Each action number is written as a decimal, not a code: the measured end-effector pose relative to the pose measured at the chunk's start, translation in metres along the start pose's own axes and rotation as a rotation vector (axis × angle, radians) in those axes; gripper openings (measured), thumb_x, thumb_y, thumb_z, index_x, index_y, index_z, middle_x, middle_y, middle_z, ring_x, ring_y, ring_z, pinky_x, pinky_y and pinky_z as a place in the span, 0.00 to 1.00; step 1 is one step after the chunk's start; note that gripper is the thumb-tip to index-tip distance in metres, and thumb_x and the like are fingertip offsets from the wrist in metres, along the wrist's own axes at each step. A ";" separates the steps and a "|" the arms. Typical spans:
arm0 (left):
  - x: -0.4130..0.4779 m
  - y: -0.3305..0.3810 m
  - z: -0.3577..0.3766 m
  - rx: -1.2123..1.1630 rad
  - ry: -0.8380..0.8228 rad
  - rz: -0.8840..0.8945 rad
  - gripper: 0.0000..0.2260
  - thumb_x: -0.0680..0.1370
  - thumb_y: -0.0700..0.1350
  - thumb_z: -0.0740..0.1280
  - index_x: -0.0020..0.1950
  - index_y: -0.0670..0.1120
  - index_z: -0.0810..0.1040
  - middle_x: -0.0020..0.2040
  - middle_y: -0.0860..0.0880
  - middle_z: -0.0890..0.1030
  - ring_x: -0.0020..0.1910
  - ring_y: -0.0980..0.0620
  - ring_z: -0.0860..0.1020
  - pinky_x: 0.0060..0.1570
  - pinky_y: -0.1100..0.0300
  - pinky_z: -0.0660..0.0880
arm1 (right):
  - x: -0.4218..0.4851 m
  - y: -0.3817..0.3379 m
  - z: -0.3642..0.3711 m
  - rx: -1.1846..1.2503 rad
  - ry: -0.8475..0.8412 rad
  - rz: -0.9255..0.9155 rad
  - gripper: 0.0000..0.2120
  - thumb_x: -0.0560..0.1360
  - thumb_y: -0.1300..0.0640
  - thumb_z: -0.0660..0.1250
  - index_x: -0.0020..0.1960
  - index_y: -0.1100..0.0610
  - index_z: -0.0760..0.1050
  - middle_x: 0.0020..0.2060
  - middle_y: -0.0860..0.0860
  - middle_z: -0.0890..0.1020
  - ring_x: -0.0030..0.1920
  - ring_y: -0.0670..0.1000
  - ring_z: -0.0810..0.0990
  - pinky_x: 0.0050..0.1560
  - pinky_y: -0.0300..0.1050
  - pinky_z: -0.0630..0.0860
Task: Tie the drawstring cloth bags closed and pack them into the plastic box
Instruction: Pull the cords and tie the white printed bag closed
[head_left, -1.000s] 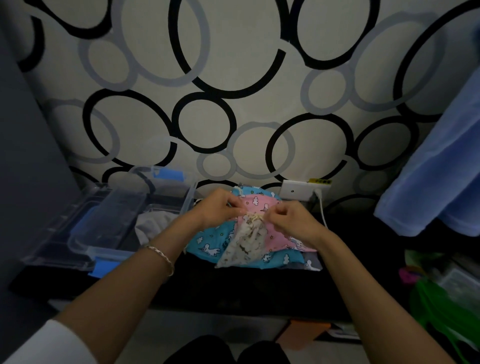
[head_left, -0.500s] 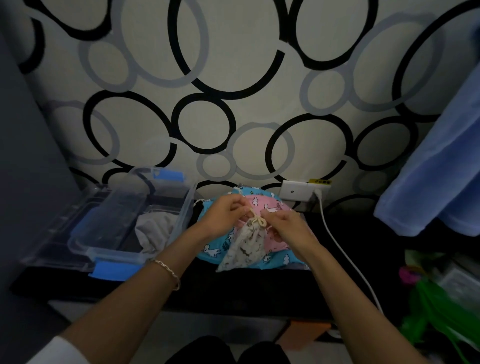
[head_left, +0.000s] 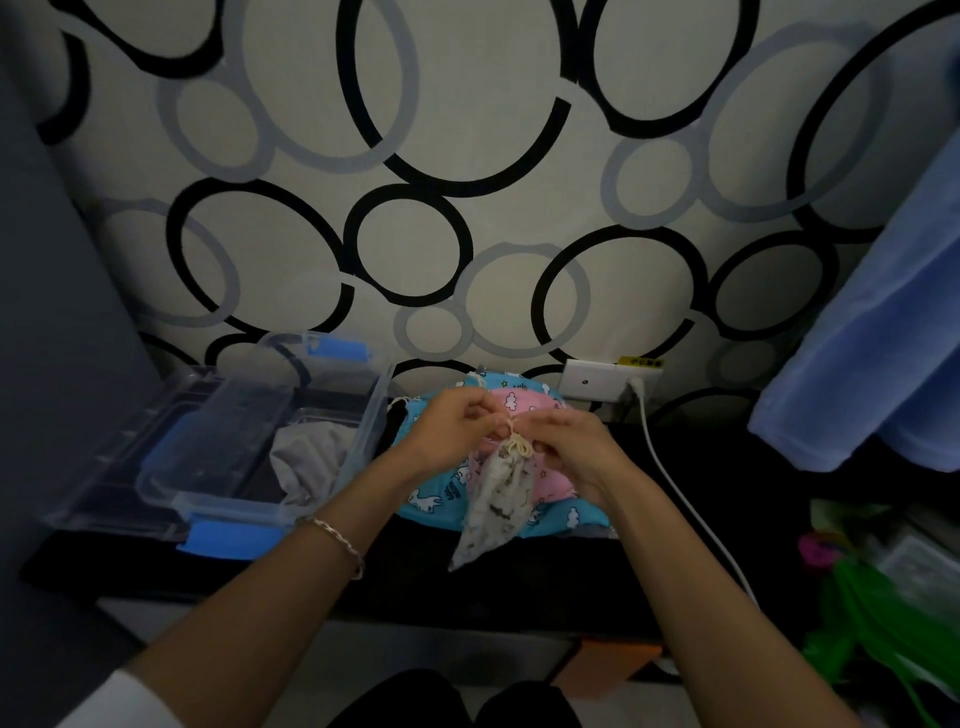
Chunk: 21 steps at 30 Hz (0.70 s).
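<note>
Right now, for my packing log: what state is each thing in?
plastic box: open
grey bag: inside the plastic box
white patterned bag: neck gathered, outside the plastic box
drawstring: looped at the bag's neck
left hand: pinches the drawstring
right hand: pinches the drawstring
blue bag: lying outside the box
pink bag: lying on the blue bag
white cable: plugged in

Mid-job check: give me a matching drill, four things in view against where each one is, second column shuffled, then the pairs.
Things:
1. white patterned bag
2. grey cloth
3. pink bag
4. white cable

Places:
A. runs down from the wall socket
B. inside the plastic box
C. pinched at its top by the left hand and the right hand
D. lying on the blue bag

Pairs: 1-C, 2-B, 3-D, 4-A
</note>
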<state>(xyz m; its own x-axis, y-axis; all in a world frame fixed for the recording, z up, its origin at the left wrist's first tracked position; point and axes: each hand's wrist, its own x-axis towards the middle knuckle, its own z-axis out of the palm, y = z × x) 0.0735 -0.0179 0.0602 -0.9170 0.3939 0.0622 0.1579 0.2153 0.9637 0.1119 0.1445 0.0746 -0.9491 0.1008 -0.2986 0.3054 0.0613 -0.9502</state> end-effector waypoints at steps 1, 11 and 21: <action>0.000 0.000 -0.001 0.005 -0.011 0.001 0.03 0.77 0.35 0.66 0.47 0.39 0.79 0.44 0.42 0.83 0.44 0.51 0.82 0.48 0.57 0.81 | 0.000 0.000 0.000 0.039 0.020 -0.005 0.07 0.73 0.63 0.71 0.51 0.61 0.80 0.35 0.51 0.81 0.33 0.45 0.75 0.33 0.35 0.73; 0.003 0.010 -0.016 0.224 -0.014 0.042 0.03 0.75 0.41 0.71 0.46 0.48 0.83 0.44 0.48 0.84 0.46 0.54 0.82 0.49 0.60 0.79 | 0.000 0.003 0.003 -0.183 -0.018 -0.195 0.06 0.75 0.66 0.68 0.49 0.60 0.83 0.32 0.47 0.81 0.28 0.40 0.75 0.30 0.31 0.71; 0.007 0.018 -0.005 -0.145 0.075 -0.090 0.16 0.72 0.42 0.74 0.59 0.45 0.79 0.49 0.45 0.84 0.47 0.54 0.82 0.48 0.64 0.80 | -0.002 0.000 -0.004 -0.011 -0.141 -0.100 0.03 0.74 0.65 0.70 0.43 0.63 0.82 0.32 0.53 0.80 0.33 0.47 0.76 0.37 0.38 0.75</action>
<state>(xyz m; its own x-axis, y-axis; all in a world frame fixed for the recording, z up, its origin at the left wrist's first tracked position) 0.0680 -0.0160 0.0792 -0.9506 0.3101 -0.0115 0.0250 0.1137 0.9932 0.1142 0.1484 0.0755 -0.9760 -0.0464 -0.2126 0.2089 0.0751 -0.9751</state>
